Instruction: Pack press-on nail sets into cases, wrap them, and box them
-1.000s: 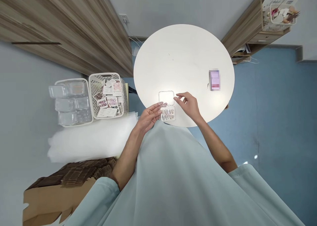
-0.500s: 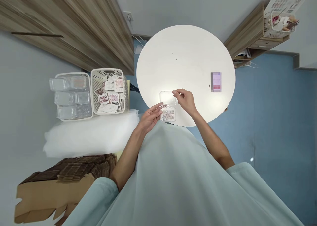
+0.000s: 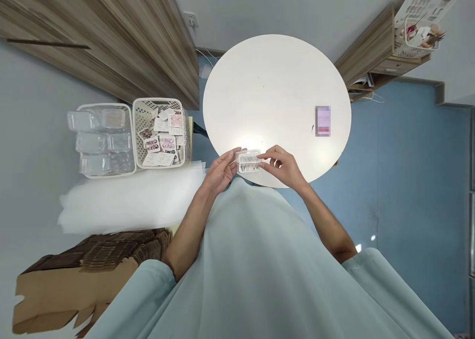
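Observation:
A small clear plastic case [image 3: 248, 162] with rows of press-on nails inside is held over the near edge of the white table. Its lid is folded down over the nails; whether it is fully closed I cannot tell. My left hand [image 3: 219, 173] grips the case by its left side, with the thumb on top and the fingers behind. On the opposite side, my right hand [image 3: 285, 166] has its thumb and index finger pinched at the case's right edge.
The round white table [image 3: 276, 81] carries a pixelated purple item [image 3: 322, 121] at right. On the left stand a basket of carded nail sets [image 3: 138, 136], a basket of clear cases [image 3: 134, 153], white sheets [image 3: 122, 205] and flattened cardboard boxes [image 3: 70, 289]. A wooden cabinet [image 3: 163, 37] rises behind.
The case's lid, upright and open before, has swung down toward me over the nails. My right hand moved down with it; my left hand kept its hold.

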### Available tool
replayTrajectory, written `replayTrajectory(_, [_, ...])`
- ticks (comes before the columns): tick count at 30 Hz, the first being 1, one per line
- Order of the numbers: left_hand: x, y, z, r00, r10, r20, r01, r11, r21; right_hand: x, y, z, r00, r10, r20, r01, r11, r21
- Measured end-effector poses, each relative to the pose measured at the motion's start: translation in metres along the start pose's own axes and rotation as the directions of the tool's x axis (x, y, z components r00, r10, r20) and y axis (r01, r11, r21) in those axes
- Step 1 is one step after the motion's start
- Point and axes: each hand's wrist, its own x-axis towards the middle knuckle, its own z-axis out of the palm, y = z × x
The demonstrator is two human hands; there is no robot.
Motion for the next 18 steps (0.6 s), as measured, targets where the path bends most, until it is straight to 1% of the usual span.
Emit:
replayTrajectory(4, [-0.002,0.003,0.003,1.0,0.014,0.017,-0.014,1.0,0.027,-0.011,0.014,0.004,0.996,0.064,0.057,-0.067,0.997,0.038])
replayTrajectory(8, [-0.004,0.006,0.005,0.999,0.022,0.027,-0.023,0.998,0.054,-0.015,0.018,0.007,0.995,0.094,0.041,-0.096,0.994,0.046])
replayTrajectory(11, [-0.005,0.008,0.006,0.999,0.031,0.027,-0.033,0.996,0.079,-0.014,0.017,0.006,0.987,0.158,0.01,-0.158,0.984,0.077])
replayTrajectory(13, [-0.006,0.009,0.006,0.999,0.04,0.026,-0.042,0.995,0.086,-0.014,0.017,0.006,0.972,0.234,-0.001,-0.233,0.968,0.095])
replayTrajectory(14, [-0.007,0.009,0.006,0.999,0.045,0.026,-0.047,0.995,0.087,-0.013,0.017,0.007,0.961,0.277,0.015,-0.277,0.956,0.099])
replayTrajectory(16, [-0.007,0.01,0.006,0.998,0.055,0.029,-0.057,0.994,0.091,-0.013,0.018,0.01,0.932,0.353,0.079,-0.36,0.927,0.105])
replayTrajectory(18, [-0.008,0.01,0.005,0.997,0.062,0.035,-0.066,0.992,0.107,-0.013,0.018,0.013,0.909,0.391,0.144,-0.41,0.902,0.137])
